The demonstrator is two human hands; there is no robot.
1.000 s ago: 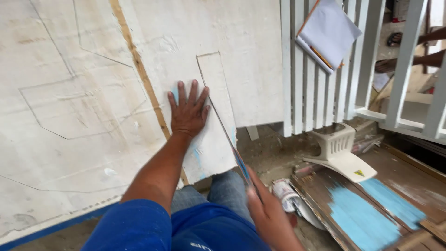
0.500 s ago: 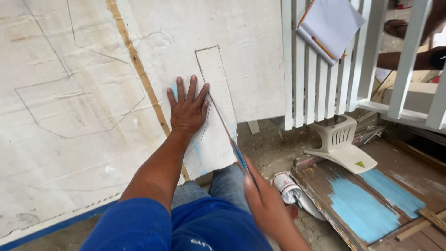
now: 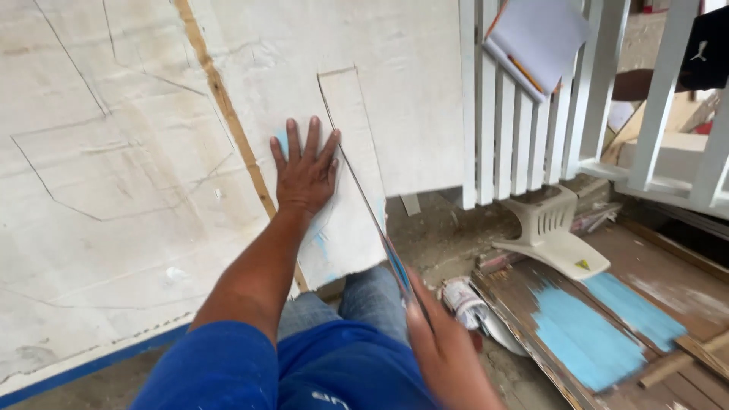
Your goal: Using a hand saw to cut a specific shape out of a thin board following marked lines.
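Centre frame: your left hand [image 3: 305,168] lies flat, fingers spread, on the white, pencil-marked, stiff-looking board [image 3: 345,220]; your right hand [image 3: 448,351] grips a thin handsaw [image 3: 376,228] at its handle end.

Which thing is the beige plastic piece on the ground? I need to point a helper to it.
Start at the white slatted railing. On the ground just below its foot lies the beige plastic piece: a ribbed, vented block on a flat curved base, paler than the blue-painted board beside it.

Dirt floor [image 3: 437,235] — a white board [image 3: 114,190], blue-painted plank [image 3: 600,334] and cream plastic piece [image 3: 550,235] rest on it.
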